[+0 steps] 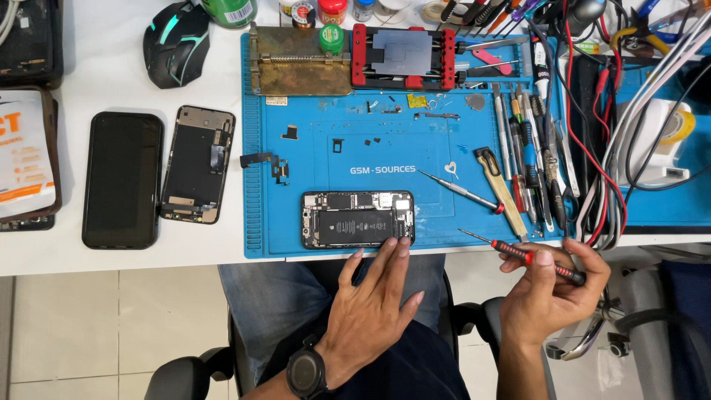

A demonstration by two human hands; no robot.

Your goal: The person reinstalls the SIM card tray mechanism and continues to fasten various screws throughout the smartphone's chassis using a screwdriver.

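White workbench point(111, 74) over pale floor tiles, most of the right half covered by a blue silicone repair mat point(296, 155). Starting far left: black slab phone lying screen-up point(122, 180), then a stripped dark phone back housing point(198, 164) just beside it, black gaming mouse with teal accents point(176, 43) further up. On the mat, a worn brass-coloured board holder point(300, 68), a red and grey clamp fixture point(404, 56), loose tiny brackets and screws scattered between.

Main item: opened black phone chassis with exposed battery and boards point(358, 219), lying flat at the near edge of the mat. Left hand point(374, 300), wearing a black wristwatch point(306, 372), spread open and holding nothing, fingertips just touching the chassis' near edge to steady it. Probably light and stiff along the metal frame but fragile inside: thin flex cables, bare connectors, soft battery pouch. Best gripped by the outer frame edges, never pressing on the battery or boards. Also likely to slide easily if nudged, though the rubbery mat helps.

Further right, a second red-tipped precision screwdriver point(463, 192) lying on the mat, then a row of tweezers and spudgers point(529, 159), tangle of red, black and grey cables point(607, 148). Right hand point(552, 292) curled around a slim red and black precision screwdriver point(529, 257), pinched between thumb and fingers, tip pointing up-left, well clear of the chassis. Thin, smooth shaft, so easy to roll in the fingers.
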